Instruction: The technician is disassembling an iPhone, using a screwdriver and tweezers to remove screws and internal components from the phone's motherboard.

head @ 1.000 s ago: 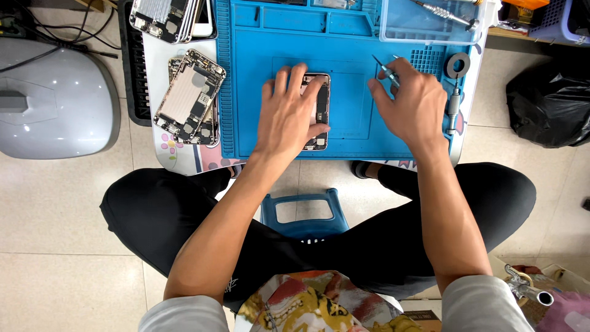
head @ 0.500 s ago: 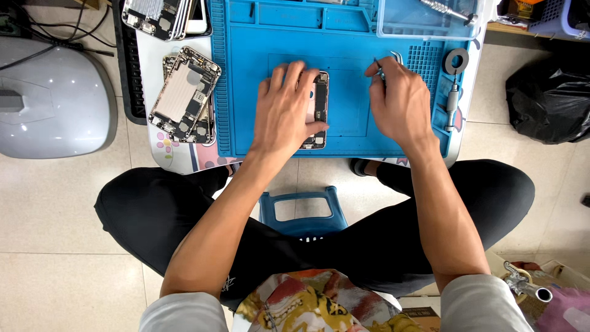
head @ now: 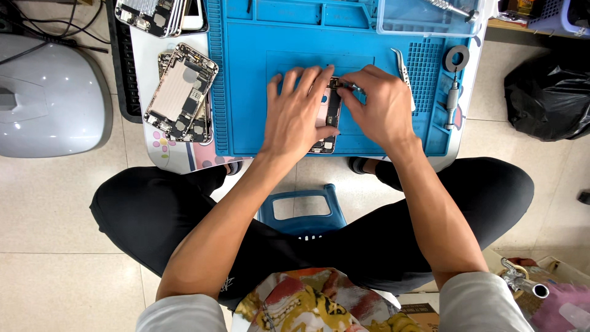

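Fingers (head: 295,86) of left hand (head: 301,117) spread flat on opened phone (head: 330,114); right hand (head: 378,107) seemingly pinches tweezers (head: 351,86).

The left hand (head: 301,114) lies flat, fingers spread, over an opened pink-edged phone body (head: 330,117) resting on the blue silicone repair mat (head: 246,74). The right hand (head: 381,107) is touching the phone's upper end and pinches a thin metal tool (head: 350,86), probably tweezers, though the tip is hidden. Just beside that hand lies a pair of silver tweezers (head: 404,71). Left of the mat, on the white surface (head: 144,67), sits a stack of opened phone housings (head: 181,92).
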